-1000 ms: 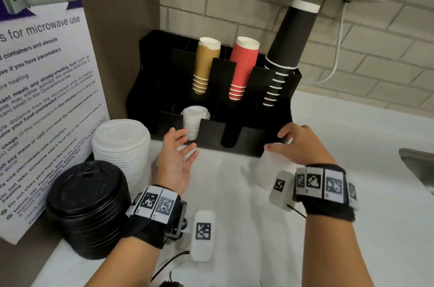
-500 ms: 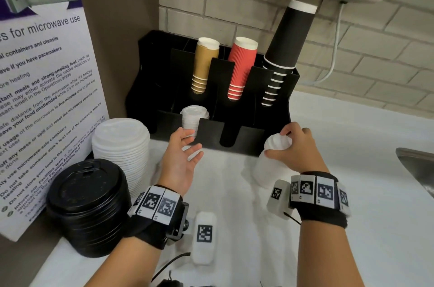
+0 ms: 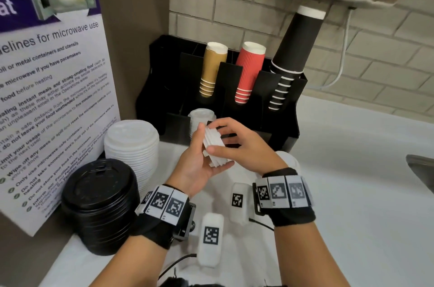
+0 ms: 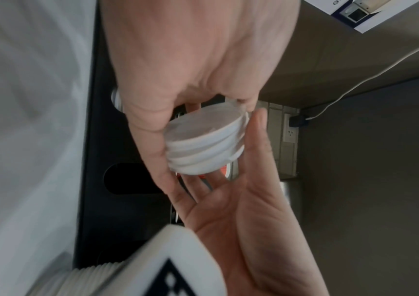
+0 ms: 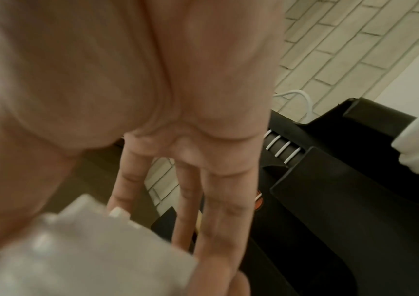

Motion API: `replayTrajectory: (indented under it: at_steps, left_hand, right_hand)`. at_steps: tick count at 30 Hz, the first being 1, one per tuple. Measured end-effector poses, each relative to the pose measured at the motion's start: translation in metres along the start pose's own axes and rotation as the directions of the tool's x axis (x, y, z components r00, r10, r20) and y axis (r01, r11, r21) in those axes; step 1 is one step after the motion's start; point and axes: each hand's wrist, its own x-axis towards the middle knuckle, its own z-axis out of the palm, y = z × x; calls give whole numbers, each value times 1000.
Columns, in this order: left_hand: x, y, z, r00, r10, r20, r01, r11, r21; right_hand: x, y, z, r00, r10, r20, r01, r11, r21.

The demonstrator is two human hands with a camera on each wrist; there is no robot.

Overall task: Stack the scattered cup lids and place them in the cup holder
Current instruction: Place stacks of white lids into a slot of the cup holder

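Head view: small stack of white lids (image 3: pixel 213 147) held in the air in front of the black cup holder (image 3: pixel 285 131), pinched by the right hand (image 3: pixel 244 145), cradled in the left hand (image 3: pixel 196 164) with fingers curled loosely round it. More white lids (image 3: pixel 201 118) sitting in a holder slot.

Left wrist: same stack (image 4: pixel 204 142) clamped between both palms.

Right wrist: fingers (image 5: pixel 218 200) extended, lids blurred.

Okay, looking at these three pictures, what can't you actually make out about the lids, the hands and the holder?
- Count of the small white lids: head view, right hand and left hand cover part; left wrist view is blurred.
- Right hand's grip: right wrist view, lids blurred and cut off at the bottom edge.
- Lid stack in the cup holder: head view, both hands hide its lower part.
- White object behind the right wrist: head view, mostly hidden.
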Motion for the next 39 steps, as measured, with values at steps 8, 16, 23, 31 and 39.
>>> replayTrajectory:
  at_steps: [8, 16, 23, 31, 39]
  left_hand:
    - [0, 0, -1, 1000, -12, -28, 12, 1000, -15]
    - [0, 3, -5, 1000, 0, -1, 0, 1000, 10]
    - [4, 0, -17, 924, 81, -373, -104, 994, -42]
    - [6, -1, -20, 900, 104, -422, -128, 991, -29]
    - [3, 2, -20, 893, 100, -440, -123, 992, -24]
  right_hand:
    - [3, 9, -4, 999, -8, 50, 8, 1000, -10]
    - [4, 5, -2, 1000, -31, 6, 31, 999, -13]
    - [63, -24, -26, 973, -181, -144, 130, 943, -307]
    - [140, -16, 3, 988, 127, 87, -13, 633, -774]
    - [144, 3, 19, 990, 114, 83, 15, 501, -865]
